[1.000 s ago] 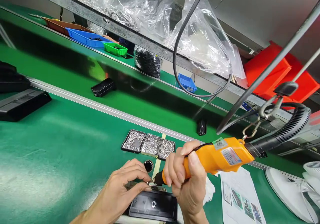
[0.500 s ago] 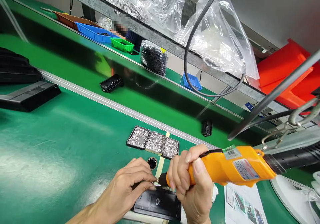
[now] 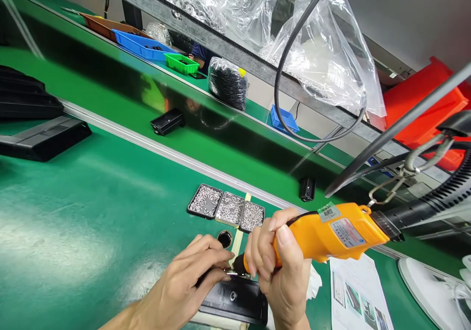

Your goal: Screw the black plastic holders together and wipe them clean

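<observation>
My right hand is wrapped round an orange electric screwdriver, its dark nose pointing left. At its tip my left hand pinches something small and shiny between thumb and forefinger, too small to make out. Directly below both hands lies a black plastic part with a round metal piece in its middle. A little beyond my left fingers stands a small round black cup. Three shallow trays of small metal hardware, the middle one holding washers, sit in a row behind it.
A printed sheet and a white rounded part lie at the right. Black housings are at the left. A hanging cable and a metal hook are near the screwdriver. Bags of hardware rest on the shelf above.
The screwdriver's rear end has swung left and slightly up, turning the tool about its tip. My left hand stays at the tip with its pinch kept.
</observation>
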Motion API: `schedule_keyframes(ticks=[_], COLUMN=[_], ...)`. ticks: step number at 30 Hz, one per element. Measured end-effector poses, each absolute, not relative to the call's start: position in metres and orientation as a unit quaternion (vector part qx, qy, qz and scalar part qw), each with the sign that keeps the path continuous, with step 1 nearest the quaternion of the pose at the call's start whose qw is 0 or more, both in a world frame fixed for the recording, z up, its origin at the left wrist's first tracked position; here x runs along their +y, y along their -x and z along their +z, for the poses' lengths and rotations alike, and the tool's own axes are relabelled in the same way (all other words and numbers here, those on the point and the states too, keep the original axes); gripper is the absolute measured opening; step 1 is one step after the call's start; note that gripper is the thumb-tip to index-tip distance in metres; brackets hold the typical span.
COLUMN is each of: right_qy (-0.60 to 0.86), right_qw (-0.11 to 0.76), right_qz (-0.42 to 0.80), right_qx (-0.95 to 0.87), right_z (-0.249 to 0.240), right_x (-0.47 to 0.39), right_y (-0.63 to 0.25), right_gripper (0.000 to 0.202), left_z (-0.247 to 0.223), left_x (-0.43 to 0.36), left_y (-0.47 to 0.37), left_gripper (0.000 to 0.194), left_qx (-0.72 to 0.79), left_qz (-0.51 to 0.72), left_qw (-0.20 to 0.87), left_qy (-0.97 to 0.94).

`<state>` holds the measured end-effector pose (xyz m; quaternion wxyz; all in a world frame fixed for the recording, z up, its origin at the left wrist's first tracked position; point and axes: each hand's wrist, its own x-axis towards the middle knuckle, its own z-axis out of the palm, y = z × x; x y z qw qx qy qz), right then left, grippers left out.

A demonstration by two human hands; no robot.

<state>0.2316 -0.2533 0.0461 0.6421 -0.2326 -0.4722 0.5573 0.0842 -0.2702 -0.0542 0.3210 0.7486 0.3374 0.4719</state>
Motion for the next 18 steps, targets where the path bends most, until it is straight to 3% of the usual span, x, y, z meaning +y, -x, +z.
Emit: schedule_keyframes(ticks=[14,18], right_qy=[0.238,0.247], right_qw=[0.659,0.66], right_qz=[0.535,0.526], right_qx=[-0.472,-0.475], right_z=[0.048,0.051], right_x=[-0.258,-0.263], right_y=[-0.229,-0.236], right_gripper=[0.013,0.013], left_z=[-0.048,-0.048], left_x=[-0.268,-0.271], left_y=[-0.079,-0.07], left_gripper=[0.028,0.041], left_qx=[0.33,0.324], left_qz=[0.449,0.438], left_qw=[0.325,0.305], left_qy=[-0.764,-0.781])
